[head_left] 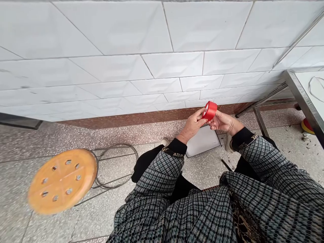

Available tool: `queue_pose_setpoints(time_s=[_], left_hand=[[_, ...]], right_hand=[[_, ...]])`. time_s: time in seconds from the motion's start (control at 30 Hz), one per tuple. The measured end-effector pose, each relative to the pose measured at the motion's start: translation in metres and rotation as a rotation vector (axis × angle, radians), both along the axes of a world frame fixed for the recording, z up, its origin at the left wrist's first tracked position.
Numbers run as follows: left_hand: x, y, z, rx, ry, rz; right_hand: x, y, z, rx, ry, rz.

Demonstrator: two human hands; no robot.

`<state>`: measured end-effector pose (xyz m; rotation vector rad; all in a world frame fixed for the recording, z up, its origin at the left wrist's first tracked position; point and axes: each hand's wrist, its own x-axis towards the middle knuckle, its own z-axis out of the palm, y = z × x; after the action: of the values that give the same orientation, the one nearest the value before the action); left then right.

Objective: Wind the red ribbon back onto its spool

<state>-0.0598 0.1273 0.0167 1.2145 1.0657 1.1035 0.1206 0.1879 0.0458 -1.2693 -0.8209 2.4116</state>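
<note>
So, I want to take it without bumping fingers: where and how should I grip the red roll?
Probably by the top of the red roll, from above on the wall side, pinching across the band's width. That upper band is uncovered, while the left hand and right hand are at its lower part, and its open core faces the left hand.

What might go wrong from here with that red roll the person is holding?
Held up in front by the left hand with the right hand close against it, the roll of red ribbon might slip and drop, perhaps into the white tray on the floor. If it landed on the littered floor instead, it could pick up dirt or partly unwind.
</note>
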Motion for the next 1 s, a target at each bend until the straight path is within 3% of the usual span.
queue_pose_setpoints(time_s=[0.1,0.3,0.4,0.5,0.7,0.9,1.0], left_hand=[[-0.002,0.000,0.002,-0.051,-0.072,-0.013],[-0.007,-0.006,0.013,-0.154,-0.138,-0.034],[-0.006,-0.007,0.012,-0.189,-0.152,-0.022],[-0.002,-0.007,0.009,-0.190,-0.179,0.027],[-0.001,-0.008,0.007,-0.201,-0.166,0.017],[0.003,-0.009,0.004,-0.160,-0.170,0.048],[0.004,-0.010,0.006,-0.158,-0.155,0.022]], right_hand=[[0.001,0.001,0.003,0.221,-0.101,-0.004],[0.012,0.010,0.005,0.914,-0.475,0.100],[0.015,0.012,-0.002,1.069,-0.609,0.128],[0.013,0.012,-0.009,1.041,-0.658,0.074],[0.006,0.007,-0.006,0.661,-0.335,-0.005],[0.002,0.005,0.000,0.543,-0.255,-0.082],[0.000,0.005,0.000,0.400,-0.210,-0.106]])
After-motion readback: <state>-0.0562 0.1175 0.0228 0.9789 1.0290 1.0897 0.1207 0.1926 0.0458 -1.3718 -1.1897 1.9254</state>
